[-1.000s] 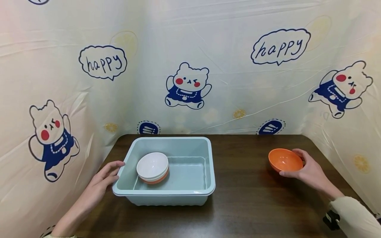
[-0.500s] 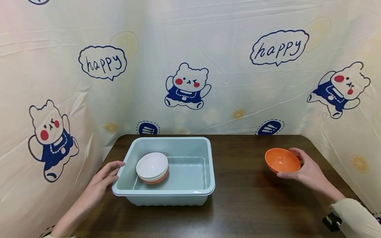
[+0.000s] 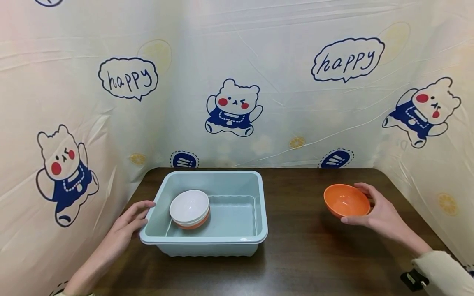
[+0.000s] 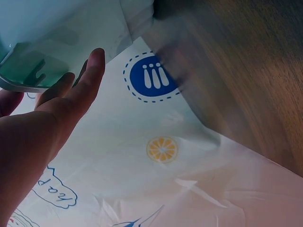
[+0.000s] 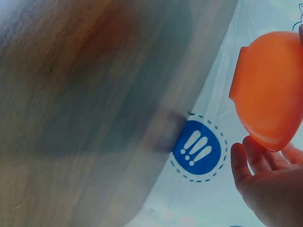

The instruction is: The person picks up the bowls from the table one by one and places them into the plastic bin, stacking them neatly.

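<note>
An orange bowl (image 3: 346,200) is in my right hand (image 3: 383,214), raised over the right side of the table, its opening facing up and slightly tilted. My fingers are at its far side and my thumb at its near side. The right wrist view shows the bowl's underside (image 5: 270,90) with its foot ring, and fingers (image 5: 258,153) against the rim. At the left, a pale blue-green basin (image 3: 203,239) stands on the table. My left hand (image 3: 124,226) rests its fairly straight fingers against the basin's left rim. Inside, a white bowl (image 3: 189,206) tops a stack with orange at the bottom.
The dark wooden table (image 3: 296,255) carries the basin on its left half. A printed cloth (image 3: 281,82) with bears and lemon slices hangs behind the table and along both sides. Bare basin floor (image 3: 233,216) shows right of the stack.
My right hand has shifted a little to the left and slightly up, carrying the orange bowl along. The left hand, the basin and the stack inside it have stayed put.
</note>
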Tool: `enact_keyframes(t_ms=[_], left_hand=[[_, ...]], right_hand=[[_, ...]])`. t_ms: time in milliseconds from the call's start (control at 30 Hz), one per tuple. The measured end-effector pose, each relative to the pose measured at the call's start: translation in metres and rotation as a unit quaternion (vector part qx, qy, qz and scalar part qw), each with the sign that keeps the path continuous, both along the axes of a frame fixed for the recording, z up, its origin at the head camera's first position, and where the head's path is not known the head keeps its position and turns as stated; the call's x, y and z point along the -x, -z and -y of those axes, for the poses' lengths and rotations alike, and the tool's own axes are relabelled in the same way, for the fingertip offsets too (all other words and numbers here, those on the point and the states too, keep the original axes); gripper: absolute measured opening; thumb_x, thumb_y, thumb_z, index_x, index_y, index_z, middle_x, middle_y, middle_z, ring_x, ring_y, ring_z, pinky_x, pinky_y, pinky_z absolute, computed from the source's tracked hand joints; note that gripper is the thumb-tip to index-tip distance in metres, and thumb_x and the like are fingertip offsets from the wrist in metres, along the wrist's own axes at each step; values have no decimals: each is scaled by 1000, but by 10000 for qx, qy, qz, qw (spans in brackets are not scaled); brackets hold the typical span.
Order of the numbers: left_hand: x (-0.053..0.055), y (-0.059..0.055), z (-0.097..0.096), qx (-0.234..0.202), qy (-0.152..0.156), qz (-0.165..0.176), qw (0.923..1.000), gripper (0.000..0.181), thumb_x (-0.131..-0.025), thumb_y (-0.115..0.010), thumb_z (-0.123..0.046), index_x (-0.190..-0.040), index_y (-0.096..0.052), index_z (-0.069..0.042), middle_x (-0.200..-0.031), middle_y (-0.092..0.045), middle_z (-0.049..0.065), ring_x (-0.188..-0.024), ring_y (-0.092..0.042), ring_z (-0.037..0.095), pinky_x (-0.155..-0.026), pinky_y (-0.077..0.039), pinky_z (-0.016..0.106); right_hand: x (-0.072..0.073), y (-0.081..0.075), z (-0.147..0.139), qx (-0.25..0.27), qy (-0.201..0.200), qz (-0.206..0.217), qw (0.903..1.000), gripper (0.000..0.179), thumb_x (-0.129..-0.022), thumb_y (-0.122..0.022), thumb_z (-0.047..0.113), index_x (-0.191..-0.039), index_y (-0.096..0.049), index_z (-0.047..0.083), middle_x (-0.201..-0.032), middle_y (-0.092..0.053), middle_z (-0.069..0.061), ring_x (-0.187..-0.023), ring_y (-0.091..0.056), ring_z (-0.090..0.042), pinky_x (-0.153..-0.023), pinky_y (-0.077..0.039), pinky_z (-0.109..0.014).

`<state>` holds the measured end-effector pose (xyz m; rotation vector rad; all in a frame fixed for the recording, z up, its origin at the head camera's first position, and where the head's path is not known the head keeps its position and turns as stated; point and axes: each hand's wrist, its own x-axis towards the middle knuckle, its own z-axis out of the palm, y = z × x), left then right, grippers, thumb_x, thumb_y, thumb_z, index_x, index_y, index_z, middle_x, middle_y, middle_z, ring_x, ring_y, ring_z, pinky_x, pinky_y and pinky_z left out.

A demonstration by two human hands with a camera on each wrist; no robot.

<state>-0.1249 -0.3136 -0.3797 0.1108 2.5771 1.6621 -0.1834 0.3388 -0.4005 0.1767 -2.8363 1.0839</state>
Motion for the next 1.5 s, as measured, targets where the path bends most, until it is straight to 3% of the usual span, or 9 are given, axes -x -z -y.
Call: enact_keyframes(t_ms=[133,300,367,700,833,1000,1100,1367,1500], left_hand=[[0,0,0,12,12,3,10000,41,-113,-37,-9,-153,-36,0,-161,-35,33,-137,-51,35,-85,-54,28],[0,0,1,-31,12,-17,10000,41,-113,-38,-10,-152,-37,-1,-161,-36,32,-129,-55,12,-86,-54,28],[0,0,1,-36,16,-8,10000,41,-113,-38,-10,-152,-37,-1,-161,-36,33,-128,-55,10,-86,-54,28],[0,-1,0,11,1,48,10000,42,-113,-37,-11,-153,-36,-1,-162,-34,33,-140,-45,45,-87,-54,29],[0,-1,-1,-17,6,68,10000,42,-113,-36,-11,-154,-35,-1,-163,-32,33,-144,-39,52,-88,-54,28],[0,-1,0,-43,36,-27,10000,41,-113,-37,-9,-153,-36,0,-161,-36,33,-135,-54,24,-87,-54,26],[0,0,1,-90,65,-58,9999,41,-112,-38,-9,-153,-37,0,-160,-37,34,-129,-55,11,-87,-54,26],[0,-1,0,-22,61,-35,10000,42,-113,-37,-8,-153,-36,1,-160,-36,34,-136,-52,27,-87,-53,26],[0,0,0,-4,56,-51,10000,41,-112,-37,-6,-153,-35,2,-159,-36,35,-134,-53,25,-86,-54,26]], right_hand=[[-3,-4,4,-8,-50,-55,10000,108,-75,-96,42,-157,-36,5,-144,-51,-24,-116,-52,-39,-78,-52,-28],[-6,-9,10,-46,-76,-77,9999,110,-73,-96,43,-157,-36,6,-145,-51,-24,-118,-52,-40,-80,-52,-30],[-8,-11,12,-47,-83,-102,9999,110,-73,-97,43,-157,-37,6,-146,-51,-23,-118,-52,-40,-81,-52,-31],[-15,-23,23,-55,-208,-290,9993,108,-71,-98,43,-155,-41,9,-146,-54,-20,-118,-55,-40,-82,-52,-34],[-18,-27,29,-33,-255,-305,9992,106,-71,-98,43,-155,-42,10,-146,-54,-19,-117,-56,-39,-83,-52,-38],[-20,-34,37,-24,-312,-332,9990,107,-69,-99,44,-154,-43,12,-145,-55,-16,-118,-56,-37,-85,-50,-41],[-22,-37,41,-29,-350,-390,9986,106,-68,-100,43,-154,-44,14,-145,-56,-14,-117,-57,-35,-86,-50,-40],[-25,-44,52,58,-498,-483,9976,106,-67,-102,37,-154,-45,17,-145,-57,-11,-117,-58,-33,-86,-50,-39],[-27,-49,57,95,-565,-469,9973,106,-67,-102,37,-154,-44,16,-146,-56,-10,-117,-58,-32,-87,-50,-33]])
